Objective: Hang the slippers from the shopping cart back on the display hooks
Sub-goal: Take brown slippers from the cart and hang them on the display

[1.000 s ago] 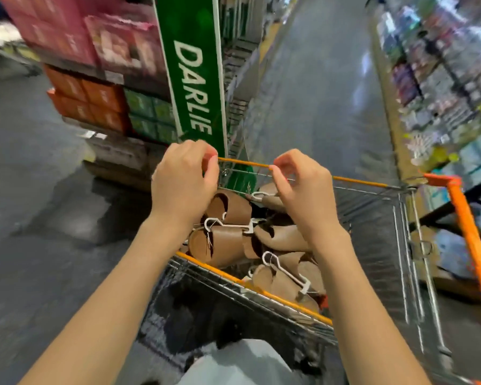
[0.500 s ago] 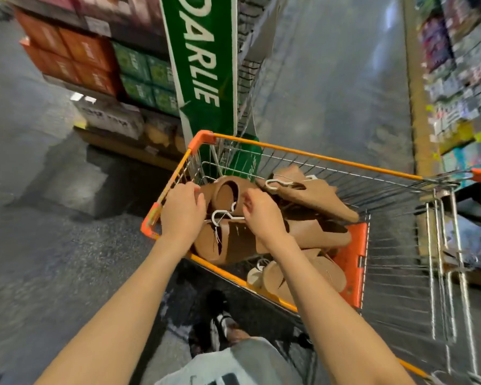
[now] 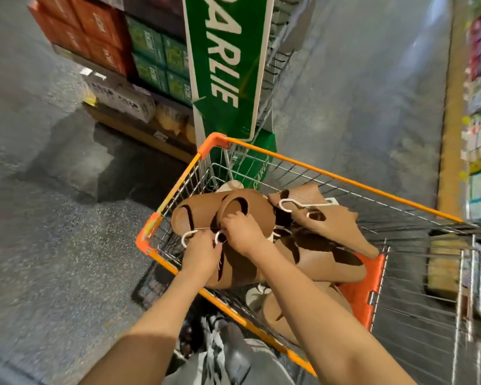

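Slippers: head view; brown pairs piled in the near-left end of the shopping cart, at about 6 o'clock from the green sign; several overlap, toes pointing different ways
Top pair: two slippers side by side at the pile's 11 o'clock corner, against the cart's left wire wall; a white hanger lies at their near edge
Second hanger: white, on a flatter pair at 2 o'clock of the pile; well apart from both hands
Left hand: fingers curled round the white hanger hook at the top pair's near edge; forearm crosses the cart's orange rim from 7 o'clock
Right hand: just beside the left, fingertips bent down onto the same pair at its hanger; whether it pinches the wire or the slipper I cannot tell; forearm comes in from 5 o'clock
Cart flap: orange panel at 4 o'clock of the pile, slippers leaning on it
Sign: green with white letters, at 12 o'clock beyond the cart's far corner
Boxes: red and green stacks at 10 o'clock; blurred shelves at 3 o'clock
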### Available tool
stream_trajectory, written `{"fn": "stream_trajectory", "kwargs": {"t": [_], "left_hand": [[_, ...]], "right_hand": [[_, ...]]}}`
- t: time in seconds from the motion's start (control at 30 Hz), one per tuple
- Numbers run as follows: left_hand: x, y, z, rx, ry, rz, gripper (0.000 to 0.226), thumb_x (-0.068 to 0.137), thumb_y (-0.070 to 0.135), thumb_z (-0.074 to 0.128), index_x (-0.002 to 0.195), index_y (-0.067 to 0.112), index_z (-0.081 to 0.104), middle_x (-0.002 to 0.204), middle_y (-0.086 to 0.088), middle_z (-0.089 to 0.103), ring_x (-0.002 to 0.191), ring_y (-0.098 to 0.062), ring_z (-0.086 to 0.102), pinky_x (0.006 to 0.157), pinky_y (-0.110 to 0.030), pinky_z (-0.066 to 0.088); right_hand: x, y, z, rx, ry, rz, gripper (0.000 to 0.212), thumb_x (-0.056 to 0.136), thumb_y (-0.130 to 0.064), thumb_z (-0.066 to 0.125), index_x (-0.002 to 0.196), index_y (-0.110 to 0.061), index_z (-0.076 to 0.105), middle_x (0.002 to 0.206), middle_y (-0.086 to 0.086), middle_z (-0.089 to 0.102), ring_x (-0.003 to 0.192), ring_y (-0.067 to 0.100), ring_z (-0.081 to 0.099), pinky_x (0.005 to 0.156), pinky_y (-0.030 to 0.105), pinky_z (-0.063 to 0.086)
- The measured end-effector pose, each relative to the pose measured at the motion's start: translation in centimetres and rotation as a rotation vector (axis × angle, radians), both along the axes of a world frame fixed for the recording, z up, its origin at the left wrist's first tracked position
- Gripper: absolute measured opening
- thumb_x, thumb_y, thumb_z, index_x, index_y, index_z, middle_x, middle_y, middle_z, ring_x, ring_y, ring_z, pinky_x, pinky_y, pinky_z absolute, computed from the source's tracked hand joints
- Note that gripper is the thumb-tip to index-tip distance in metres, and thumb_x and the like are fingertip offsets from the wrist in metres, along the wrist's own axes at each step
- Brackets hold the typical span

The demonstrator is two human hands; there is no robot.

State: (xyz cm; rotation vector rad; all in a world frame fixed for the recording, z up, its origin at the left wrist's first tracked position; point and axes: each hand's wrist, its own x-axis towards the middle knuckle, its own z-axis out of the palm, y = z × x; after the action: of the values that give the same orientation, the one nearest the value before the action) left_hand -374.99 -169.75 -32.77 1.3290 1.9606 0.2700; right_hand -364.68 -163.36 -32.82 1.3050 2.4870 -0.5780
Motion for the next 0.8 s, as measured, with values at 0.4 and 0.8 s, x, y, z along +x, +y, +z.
{"fn": "stream_trajectory", "kwargs": {"t": [0.4,0.8], "left_hand": [[-0.1,-0.2,0.7,0.069,-0.231,0.166,0.017,0.098,0.020,0.037,0.086,0.010,0.043,0.069,-0.004,0.048,0.059,-0.020,0.045,0.047,-0.029,0.029],[-4.6,-2.3,8.2,0.515,-0.061,0.304,0.011,0.094,0.019,0.044,0.089,0.013,0.052,0.084,-0.002,0.055,0.075,-0.022,0.051,0.066,-0.038,0.039]], "right_hand": [[0.4,-0.8,1.6,0.085,0.304,0.019,0.008,0.091,-0.007,0.049,0.088,-0.001,0.054,0.086,0.018,0.055,0.063,0.036,0.051,0.060,0.039,0.035],[-3.6,-2.1,10.8,0.121,0.603,0.078,0.007,0.092,-0.016,0.052,0.097,-0.011,0.050,0.089,0.007,0.058,0.068,0.023,0.058,0.056,0.034,0.045]]}}
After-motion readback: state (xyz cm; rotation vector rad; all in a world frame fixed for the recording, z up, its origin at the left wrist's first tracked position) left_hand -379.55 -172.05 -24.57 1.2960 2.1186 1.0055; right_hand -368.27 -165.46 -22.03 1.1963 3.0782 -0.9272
